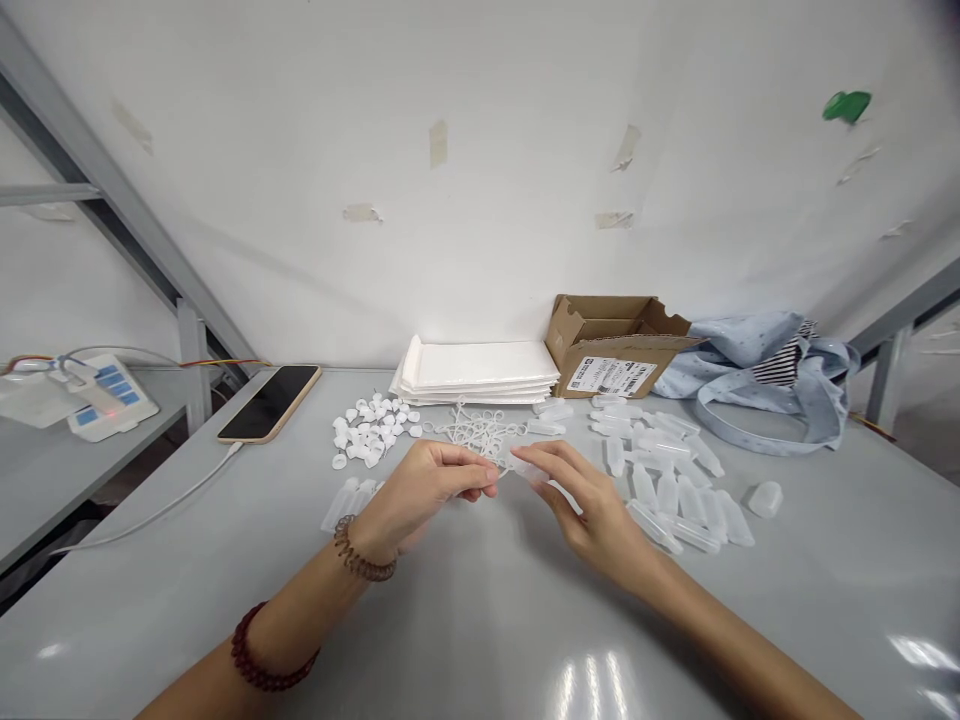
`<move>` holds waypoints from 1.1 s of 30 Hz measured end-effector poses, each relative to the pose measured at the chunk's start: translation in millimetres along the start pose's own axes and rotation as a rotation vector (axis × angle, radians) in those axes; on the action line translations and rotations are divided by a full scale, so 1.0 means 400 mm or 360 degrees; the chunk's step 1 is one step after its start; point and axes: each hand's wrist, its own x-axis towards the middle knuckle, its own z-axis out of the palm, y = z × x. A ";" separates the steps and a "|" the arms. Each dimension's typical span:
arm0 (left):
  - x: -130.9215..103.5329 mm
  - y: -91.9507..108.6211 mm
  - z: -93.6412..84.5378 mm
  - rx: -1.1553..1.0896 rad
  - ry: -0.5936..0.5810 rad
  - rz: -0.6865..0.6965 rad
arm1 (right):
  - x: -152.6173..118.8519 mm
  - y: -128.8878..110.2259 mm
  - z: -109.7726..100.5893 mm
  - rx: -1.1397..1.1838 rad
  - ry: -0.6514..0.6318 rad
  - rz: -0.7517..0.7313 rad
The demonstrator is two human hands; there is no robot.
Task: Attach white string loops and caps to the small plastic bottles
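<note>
Just below centre frame, the right hand (592, 505) has its fingers and thumb closed on a small translucent white plastic piece (529, 468). It lies to the left of that palm — its long axis seems to run across the frame, one end towards the left hand (420, 490), though the fingers cover much of it. The left hand is pinched at the fingertips, apparently on a thin white cord (505, 473) (the grip itself is mostly hidden), and those tips are just beside the piece, with only a narrow gap between.

Directly above the gap spreads a tangle of white cord loops (474, 430), the nearest clutter to both hands. A heap of translucent white plastic tubes (675, 455) crowds the right hand's outer side; a pile of small white plastic caps (370, 425) sits above the left wrist. Farther back — stacked white envelopes (480, 365) and an open brown cardboard box (615, 365).
</note>
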 end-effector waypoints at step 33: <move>-0.021 -0.046 0.068 0.1069 0.0150 0.0950 | 0.007 -0.010 0.010 0.2324 -0.0218 0.0982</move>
